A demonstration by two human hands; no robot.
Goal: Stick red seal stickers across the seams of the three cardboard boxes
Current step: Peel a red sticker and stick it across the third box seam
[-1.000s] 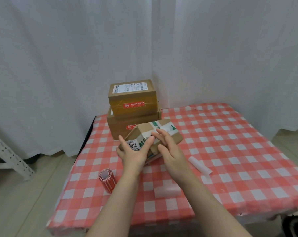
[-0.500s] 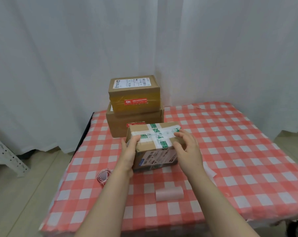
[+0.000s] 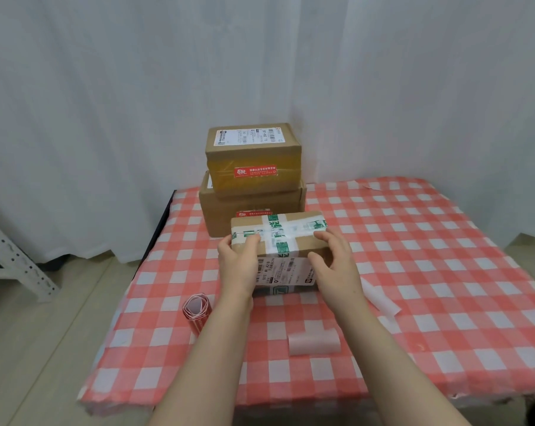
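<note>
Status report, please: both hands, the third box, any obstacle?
Left hand, right hand grip taped box by its ends. No red seal visible on it; top box, bottom box behind carry seals. Sticker roll beside left forearm, untouched. Nothing blocking.

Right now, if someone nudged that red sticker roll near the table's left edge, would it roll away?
Possibly: the red sticker roll lies on its side, so a sideways push could roll it off the table. Its coil looks loose and papery, probably light, apt to unwind.
</note>
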